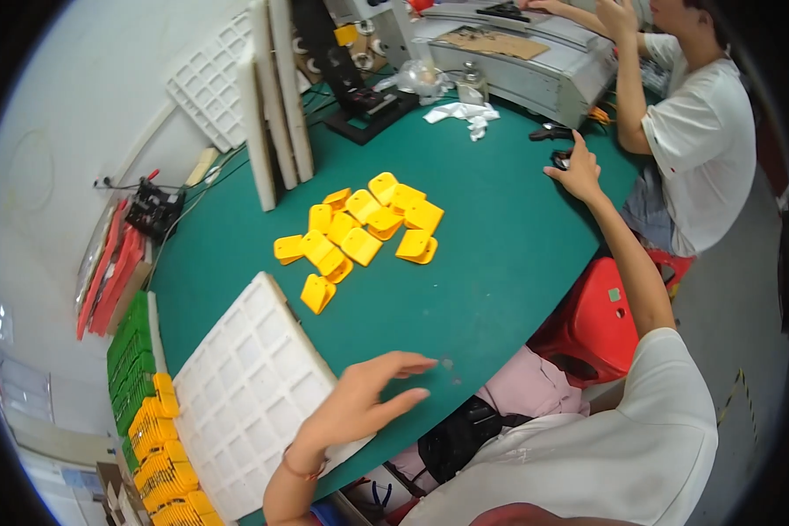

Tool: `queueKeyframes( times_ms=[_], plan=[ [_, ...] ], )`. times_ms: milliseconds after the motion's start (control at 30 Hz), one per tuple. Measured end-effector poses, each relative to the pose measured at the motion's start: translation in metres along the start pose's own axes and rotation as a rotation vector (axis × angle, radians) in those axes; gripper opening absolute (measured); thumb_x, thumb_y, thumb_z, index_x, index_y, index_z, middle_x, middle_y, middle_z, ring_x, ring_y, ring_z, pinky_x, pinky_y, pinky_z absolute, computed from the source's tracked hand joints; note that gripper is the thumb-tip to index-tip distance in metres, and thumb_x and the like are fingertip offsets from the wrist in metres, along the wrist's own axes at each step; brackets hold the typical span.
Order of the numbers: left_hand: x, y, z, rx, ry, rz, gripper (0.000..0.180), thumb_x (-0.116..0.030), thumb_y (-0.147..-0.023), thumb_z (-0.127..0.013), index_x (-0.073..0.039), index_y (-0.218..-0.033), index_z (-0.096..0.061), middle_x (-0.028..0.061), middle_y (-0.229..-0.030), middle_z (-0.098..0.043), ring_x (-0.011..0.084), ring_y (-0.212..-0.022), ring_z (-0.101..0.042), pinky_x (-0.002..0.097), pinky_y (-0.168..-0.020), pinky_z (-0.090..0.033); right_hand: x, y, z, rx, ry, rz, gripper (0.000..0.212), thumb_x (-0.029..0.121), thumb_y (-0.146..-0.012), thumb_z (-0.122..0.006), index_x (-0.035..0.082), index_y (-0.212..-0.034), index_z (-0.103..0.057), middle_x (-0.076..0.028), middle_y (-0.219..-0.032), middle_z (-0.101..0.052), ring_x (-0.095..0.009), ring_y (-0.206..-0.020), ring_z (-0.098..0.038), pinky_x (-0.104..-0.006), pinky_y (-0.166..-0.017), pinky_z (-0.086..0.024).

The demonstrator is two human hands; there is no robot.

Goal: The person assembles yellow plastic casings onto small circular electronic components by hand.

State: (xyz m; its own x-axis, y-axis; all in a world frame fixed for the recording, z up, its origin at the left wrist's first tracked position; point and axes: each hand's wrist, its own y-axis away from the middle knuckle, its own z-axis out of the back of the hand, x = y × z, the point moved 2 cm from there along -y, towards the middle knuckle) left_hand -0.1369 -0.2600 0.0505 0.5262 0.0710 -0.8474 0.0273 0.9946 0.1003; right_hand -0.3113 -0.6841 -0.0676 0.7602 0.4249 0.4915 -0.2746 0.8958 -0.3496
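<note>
Many yellow pieces (362, 245) lie together on the table (473, 324), presumably for easy reach. The left hand (359, 399) gapes, empty; the right hand (580, 174), half-curled (grip unclear), meets a dark object (560, 159).

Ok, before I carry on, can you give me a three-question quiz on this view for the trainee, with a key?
1. Multiple choice: where do the loose yellow pieces lie?
a) on the white tray
b) on the green tabletop
c) on the red stool
2. True or false: the left hand is gripping one of the yellow pieces.
3. Fill the gap: the ___ hand is the one at the dark items.

Key: 1 b, the green tabletop; 2 false, its thumb and fingers stand apart with nothing between; 3 right, the right hand.
</note>
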Motion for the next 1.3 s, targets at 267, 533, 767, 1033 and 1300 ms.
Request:
queueKeyframes(
  times_ms=[267, 533, 767, 1033, 1300],
  plan=[
    [0.029, -0.013, -0.018, -0.008, 0.271, 0.043, 0.028, -0.011, -0.084, -0.054, 0.000, -0.109, -0.049, 0.0110, -0.107, -0.057, 0.0183, -0.095, -0.057, 0.0282, -0.084, -0.045, 0.041, 0.017, -0.002, 0.148, -0.312, 0.131, 0.077, 0.025, -0.058, -0.075, 0.003, -0.123, -0.040, -0.013, -0.090, -0.053, -0.023, -0.081, -0.054, -0.0320, -0.073, -0.044],
    [0.062, -0.036, -0.011, -0.308, 1.084, 0.015, 0.054, -0.044, -0.092, -0.030, -0.002, -0.126, -0.031, 0.0169, -0.128, -0.038, 0.0298, -0.116, -0.041, 0.0407, -0.099, -0.033, 0.213, 0.135, 0.000, 0.974, -1.044, 0.198, 0.060, 0.017, -0.069, -0.072, 0.005, -0.121, -0.045, -0.004, -0.094, -0.046, -0.013, -0.086, -0.047, -0.0242, -0.078, -0.040],
    [0.092, -0.034, 0.003, -0.498, 1.351, 0.000, 0.051, -0.042, -0.093, -0.029, 0.000, -0.120, -0.036, 0.0134, -0.116, -0.046, 0.0257, -0.109, -0.047, 0.0398, -0.097, -0.036, 0.265, 0.169, -0.031, 1.220, -0.974, 0.256, 0.050, 0.025, -0.076, -0.066, 0.005, -0.118, -0.047, -0.005, -0.098, -0.049, -0.013, -0.092, -0.048, -0.0240, -0.072, -0.043],
    [0.098, -0.027, 0.007, -0.575, 1.356, 0.095, 0.045, -0.034, -0.095, -0.026, 0.003, -0.117, -0.039, 0.0183, -0.116, -0.047, 0.0339, -0.109, -0.048, 0.0406, -0.094, -0.041, 0.263, 0.170, -0.045, 1.192, -1.049, 0.316, 0.026, 0.009, -0.078, -0.059, 0.003, -0.103, -0.056, -0.001, -0.088, -0.052, -0.009, -0.081, -0.049, -0.0202, -0.073, -0.041],
    [0.100, -0.019, 0.014, -0.715, 1.246, 0.051, 0.035, -0.023, -0.094, -0.031, 0.003, -0.116, -0.040, 0.0169, -0.112, -0.049, 0.0243, -0.102, -0.053, 0.0367, -0.089, -0.046, 0.256, 0.164, -0.037, 1.312, -1.166, 0.137, 0.013, 0.009, -0.077, -0.058, 0.005, -0.088, -0.052, 0.001, -0.075, -0.050, -0.005, -0.058, -0.047, -0.0181, -0.053, -0.035]
  ],
)
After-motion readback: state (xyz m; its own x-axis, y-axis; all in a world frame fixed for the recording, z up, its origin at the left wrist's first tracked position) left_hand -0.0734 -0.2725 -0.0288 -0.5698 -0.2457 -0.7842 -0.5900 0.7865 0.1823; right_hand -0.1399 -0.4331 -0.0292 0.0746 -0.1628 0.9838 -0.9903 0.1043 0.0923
